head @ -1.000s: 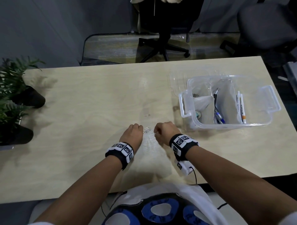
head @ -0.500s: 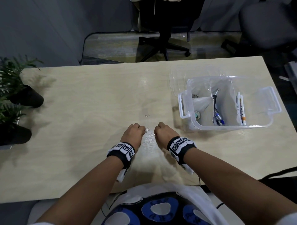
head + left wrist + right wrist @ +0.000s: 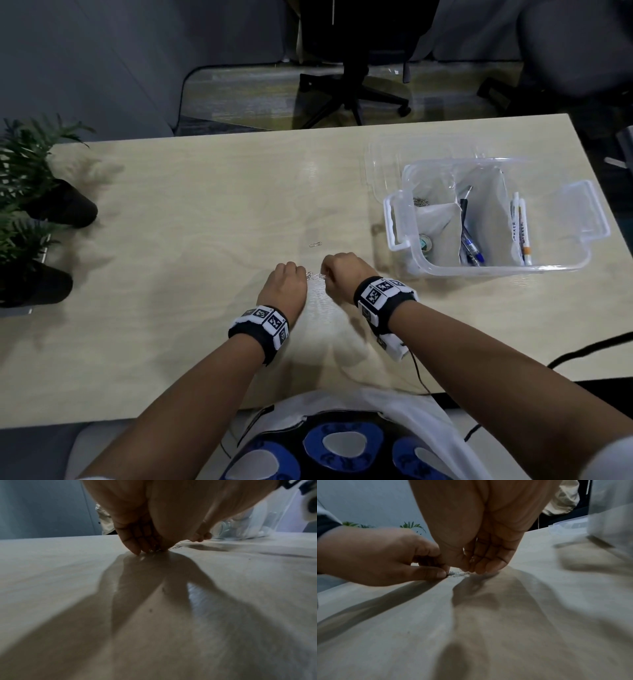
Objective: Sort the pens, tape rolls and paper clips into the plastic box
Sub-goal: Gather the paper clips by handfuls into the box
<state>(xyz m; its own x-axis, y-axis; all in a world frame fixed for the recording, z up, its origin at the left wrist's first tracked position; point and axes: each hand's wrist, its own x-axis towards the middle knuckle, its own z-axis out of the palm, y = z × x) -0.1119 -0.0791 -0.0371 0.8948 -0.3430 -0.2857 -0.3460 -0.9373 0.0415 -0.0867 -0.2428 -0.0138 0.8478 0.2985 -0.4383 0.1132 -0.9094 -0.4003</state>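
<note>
A small cluster of silver paper clips (image 3: 314, 276) lies on the wooden table between my two hands. My left hand (image 3: 287, 285) pinches the clips (image 3: 457, 573) between thumb and forefinger at the table surface. My right hand (image 3: 339, 274) stands fingertips-down on the same cluster, fingers (image 3: 489, 563) curled, with glints of metal inside them. One more paper clip (image 3: 315, 244) lies alone just beyond the hands. The clear plastic box (image 3: 394, 219) stands to the right and holds pens (image 3: 472, 246), markers (image 3: 520, 229), a tape roll (image 3: 425, 244) and some clips (image 3: 420, 202).
Two potted plants (image 3: 37, 205) stand at the table's left edge. The box's clear lid (image 3: 380, 154) lies behind the box. Office chairs (image 3: 352, 68) stand beyond the far edge. A black cable (image 3: 589, 349) runs off the table's near right edge.
My right hand has edged left and slightly forward, closing the gap to the left hand over the clips. The left hand has hardly moved.
</note>
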